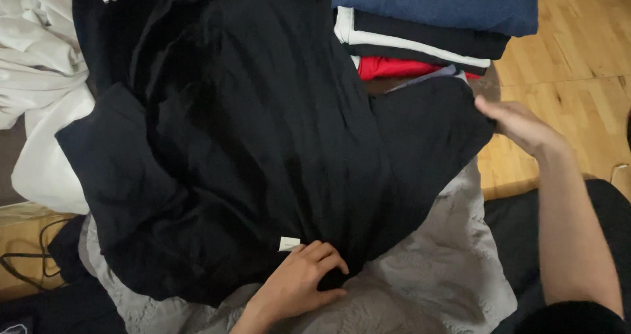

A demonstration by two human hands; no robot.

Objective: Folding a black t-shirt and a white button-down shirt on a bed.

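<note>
Black garment (pixel 263 143) spread over the grey quilted cover (pixel 447 281), its long axis running from the near edge toward the folded stack (pixel 427 31) at the far right corner. Left hand (pixel 299 285) pinches the near hem, fingers curled on the cloth beside a white tag (pixel 288 243); right hand (pixel 519 125) grips the sleeve end at the cover's right edge, garment lying leftward of those fingers

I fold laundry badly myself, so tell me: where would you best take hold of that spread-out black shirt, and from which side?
Probably by its two free ends. The black shirt lies flat on the grey quilt, so pinch edges, not the middle. The right hand meets the sleeve tip from the right; the left hand presses the collar edge by the white tag from the near side.
</note>
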